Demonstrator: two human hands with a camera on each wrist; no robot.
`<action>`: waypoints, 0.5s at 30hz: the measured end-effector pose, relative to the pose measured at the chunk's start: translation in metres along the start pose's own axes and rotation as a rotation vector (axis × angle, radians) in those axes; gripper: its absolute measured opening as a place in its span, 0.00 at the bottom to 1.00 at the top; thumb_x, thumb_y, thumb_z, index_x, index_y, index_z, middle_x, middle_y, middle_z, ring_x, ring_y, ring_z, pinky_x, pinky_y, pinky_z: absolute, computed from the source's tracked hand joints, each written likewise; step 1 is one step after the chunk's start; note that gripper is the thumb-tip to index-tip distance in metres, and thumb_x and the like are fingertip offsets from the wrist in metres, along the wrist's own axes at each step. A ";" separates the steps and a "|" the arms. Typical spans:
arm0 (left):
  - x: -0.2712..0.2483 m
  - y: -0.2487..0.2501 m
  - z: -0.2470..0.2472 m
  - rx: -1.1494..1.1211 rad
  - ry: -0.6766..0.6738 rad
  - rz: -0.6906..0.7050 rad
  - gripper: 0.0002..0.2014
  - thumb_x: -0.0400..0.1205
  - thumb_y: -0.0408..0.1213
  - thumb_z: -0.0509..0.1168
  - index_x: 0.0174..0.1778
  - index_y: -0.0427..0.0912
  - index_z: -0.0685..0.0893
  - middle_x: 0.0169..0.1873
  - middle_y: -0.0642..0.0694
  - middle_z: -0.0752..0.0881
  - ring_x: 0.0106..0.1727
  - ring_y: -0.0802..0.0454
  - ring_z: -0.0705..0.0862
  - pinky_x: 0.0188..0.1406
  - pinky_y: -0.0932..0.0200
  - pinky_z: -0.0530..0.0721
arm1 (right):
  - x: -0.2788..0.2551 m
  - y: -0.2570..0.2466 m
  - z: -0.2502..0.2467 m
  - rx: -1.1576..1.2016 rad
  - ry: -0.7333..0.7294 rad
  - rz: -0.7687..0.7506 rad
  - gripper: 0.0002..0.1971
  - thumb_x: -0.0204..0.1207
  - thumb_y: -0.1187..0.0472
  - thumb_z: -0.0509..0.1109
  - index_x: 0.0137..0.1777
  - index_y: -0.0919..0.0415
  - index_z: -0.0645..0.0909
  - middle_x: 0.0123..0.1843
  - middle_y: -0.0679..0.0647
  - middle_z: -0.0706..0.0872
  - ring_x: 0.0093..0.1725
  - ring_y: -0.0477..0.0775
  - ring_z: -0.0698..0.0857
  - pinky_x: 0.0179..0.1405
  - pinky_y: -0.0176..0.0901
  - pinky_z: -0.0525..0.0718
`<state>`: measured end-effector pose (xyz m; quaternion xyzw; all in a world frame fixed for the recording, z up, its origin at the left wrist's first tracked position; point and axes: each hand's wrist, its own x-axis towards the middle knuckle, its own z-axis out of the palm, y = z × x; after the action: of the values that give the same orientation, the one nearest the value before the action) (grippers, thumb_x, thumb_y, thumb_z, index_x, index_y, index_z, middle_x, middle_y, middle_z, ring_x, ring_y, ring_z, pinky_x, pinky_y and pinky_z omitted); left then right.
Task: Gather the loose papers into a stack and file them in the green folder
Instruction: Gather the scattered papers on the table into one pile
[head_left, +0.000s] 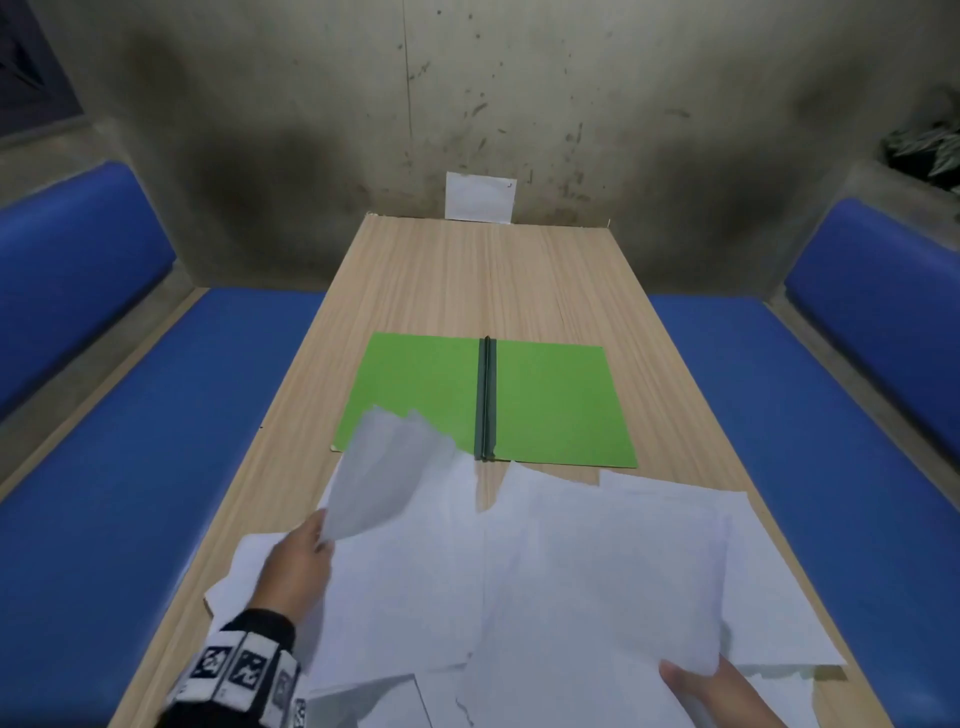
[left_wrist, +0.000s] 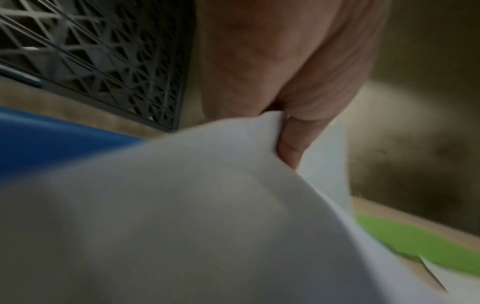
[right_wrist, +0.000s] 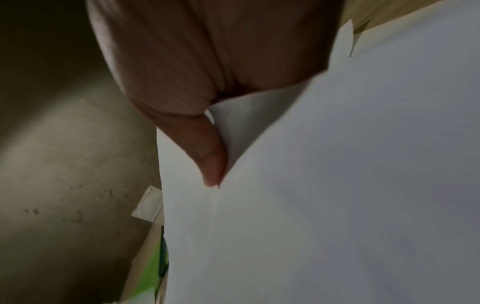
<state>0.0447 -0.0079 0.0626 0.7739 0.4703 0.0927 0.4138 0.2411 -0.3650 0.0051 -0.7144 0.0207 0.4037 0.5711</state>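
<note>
Both my hands grasp loose papers on the table.

My left hand (head_left: 298, 561) pinches a lifted, curling sheet (head_left: 382, 478); my right hand (head_left: 714, 688) grips the near edge of the spread papers (head_left: 571, 571). Beyond them the green folder (head_left: 556, 405) lies open on the table (head_left: 493, 275).

Booth-style seating nook, canteen or cafe type; narrow wood-grain desk (head_left: 483, 275) between two blue padded benches (head_left: 156, 415); stained bare concrete wall (head_left: 363, 104) behind; plant (head_left: 924, 150) on ledge.

Thin white matt paper sheets (head_left: 597, 561); flat matt green card folder (head_left: 556, 405), dark glossy plastic spine (head_left: 486, 397); long pale smooth wood-grain laminate table (head_left: 483, 275); rough stained concrete wall (head_left: 519, 104).
</note>
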 end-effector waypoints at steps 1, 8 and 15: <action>-0.002 0.005 -0.012 -0.041 0.024 0.006 0.20 0.83 0.26 0.57 0.72 0.36 0.73 0.64 0.41 0.81 0.68 0.39 0.77 0.55 0.59 0.68 | 0.001 -0.003 -0.001 0.019 -0.021 0.027 0.36 0.55 0.68 0.86 0.64 0.68 0.76 0.51 0.60 0.85 0.55 0.59 0.80 0.70 0.52 0.69; -0.009 0.035 -0.049 -0.641 -0.096 -0.009 0.11 0.81 0.29 0.62 0.59 0.39 0.79 0.49 0.42 0.87 0.48 0.47 0.85 0.51 0.50 0.82 | 0.008 -0.010 0.011 0.108 0.028 -0.022 0.42 0.45 0.58 0.90 0.62 0.67 0.80 0.50 0.62 0.88 0.52 0.62 0.83 0.61 0.53 0.81; -0.023 0.028 0.024 -0.624 -0.341 -0.098 0.30 0.64 0.43 0.78 0.60 0.35 0.81 0.52 0.36 0.90 0.52 0.37 0.89 0.56 0.43 0.85 | 0.004 -0.032 0.058 0.302 -0.087 -0.061 0.24 0.66 0.75 0.73 0.64 0.75 0.79 0.43 0.63 0.93 0.38 0.58 0.93 0.35 0.45 0.91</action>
<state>0.0631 -0.0454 0.0735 0.5911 0.3802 0.0812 0.7067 0.2278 -0.3039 0.0273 -0.6026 0.0347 0.4089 0.6844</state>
